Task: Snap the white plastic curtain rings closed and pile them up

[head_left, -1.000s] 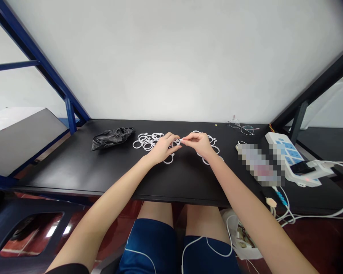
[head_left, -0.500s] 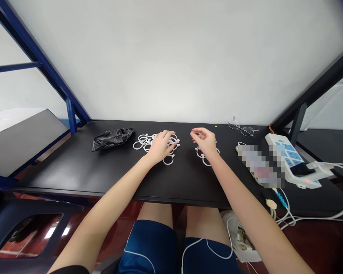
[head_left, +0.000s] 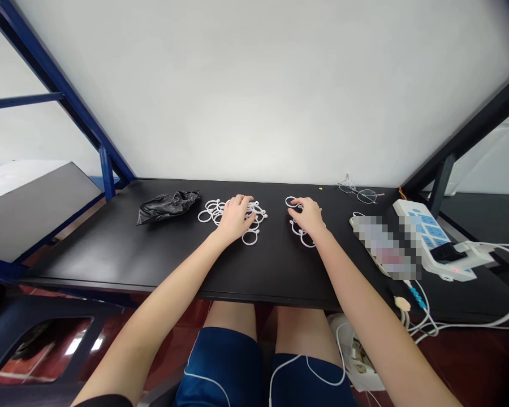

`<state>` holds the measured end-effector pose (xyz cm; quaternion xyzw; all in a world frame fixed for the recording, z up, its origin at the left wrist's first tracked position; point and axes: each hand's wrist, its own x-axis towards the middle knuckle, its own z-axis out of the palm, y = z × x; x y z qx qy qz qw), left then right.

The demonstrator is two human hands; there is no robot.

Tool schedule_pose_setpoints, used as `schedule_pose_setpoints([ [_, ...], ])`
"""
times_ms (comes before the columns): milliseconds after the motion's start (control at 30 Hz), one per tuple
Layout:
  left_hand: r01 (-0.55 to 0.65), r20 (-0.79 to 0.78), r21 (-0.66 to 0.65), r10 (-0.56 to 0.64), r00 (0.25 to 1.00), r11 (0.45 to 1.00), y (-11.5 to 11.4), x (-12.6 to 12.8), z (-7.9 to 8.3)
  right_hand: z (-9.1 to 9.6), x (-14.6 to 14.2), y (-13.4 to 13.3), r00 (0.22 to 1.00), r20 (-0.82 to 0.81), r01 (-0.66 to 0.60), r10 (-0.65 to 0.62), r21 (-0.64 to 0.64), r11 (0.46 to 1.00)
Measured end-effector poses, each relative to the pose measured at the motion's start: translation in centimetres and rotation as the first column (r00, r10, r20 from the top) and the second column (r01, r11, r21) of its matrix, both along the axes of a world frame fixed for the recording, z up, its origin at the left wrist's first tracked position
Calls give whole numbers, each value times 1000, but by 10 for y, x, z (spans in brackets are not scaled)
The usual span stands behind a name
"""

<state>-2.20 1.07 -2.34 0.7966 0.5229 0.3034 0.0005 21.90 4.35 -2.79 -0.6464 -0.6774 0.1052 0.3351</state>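
Observation:
White plastic rings with small knobbed ends, like shower curtain rings, lie in two groups on the black tabletop. My left hand [head_left: 234, 220] rests over the larger pile of rings [head_left: 212, 212], fingers spread and covering part of it. One ring [head_left: 250, 237] sits at the pile's near edge, below that hand. My right hand [head_left: 309, 216] is above the smaller group of rings [head_left: 307, 240], its thumb and forefinger apart. Just beyond its fingertips lies a single ring [head_left: 290, 201]. The palm and wrist hide other rings of this group.
A crumpled black plastic bag [head_left: 168, 207] is left of the pile. To the right lie eyeglasses [head_left: 366, 195], a phone with a blurred screen [head_left: 382, 246] and a power strip [head_left: 432, 237] with white cables. A white wall [head_left: 254, 102] stands behind the tabletop [head_left: 161, 257].
My right hand has come down slightly and its pinched fingers have parted. A ring now shows on the table at its fingertips. My left hand has barely shifted over the pile.

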Motion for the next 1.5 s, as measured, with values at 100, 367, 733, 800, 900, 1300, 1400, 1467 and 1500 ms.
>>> schedule_pose_setpoints([
  [100, 12, 10, 0, -12, 1000, 1000, -1, 1, 1, -4, -2, 1, 998, 63, 5, -7, 29, 1000],
  [367, 17, 11, 0, -17, 1000, 1000, -1, 2, 1, 2, -3, -4, 988, 149, -26, 26, -1, 1000],
  [733, 142, 58, 58, -145, 988, 988, -4, 5, 6, 15, -11, -7, 794, -535, -271, 288, 113, 956],
  [800, 227, 60, 99, -234, 970, 969, -7, 8, 8, 19, -12, -9, 621, -733, -329, 277, 76, 941],
  [900, 309, 56, 144, -319, 946, 940, -11, 13, 11, 26, -15, -13, 404, -882, -480, 242, 21, 877],
  [1300, 334, 37, 145, -343, 939, 931, -16, 17, 14, 32, -26, -27, 201, -961, -739, 191, -21, 674],
  [1400, 344, 43, 144, -353, 935, 928, -17, 18, 14, 31, -26, -25, 175, -971, -710, 161, -12, 704],
  [1467, 358, 37, 131, -366, 930, 924, -18, 19, 15, 31, -27, -23, 163, -979, -681, 124, -21, 732],
  [1500, 365, 33, 122, -372, 928, 923, -18, 19, 15, 31, -27, -23, 160, -981, -671, 108, -28, 741],
])
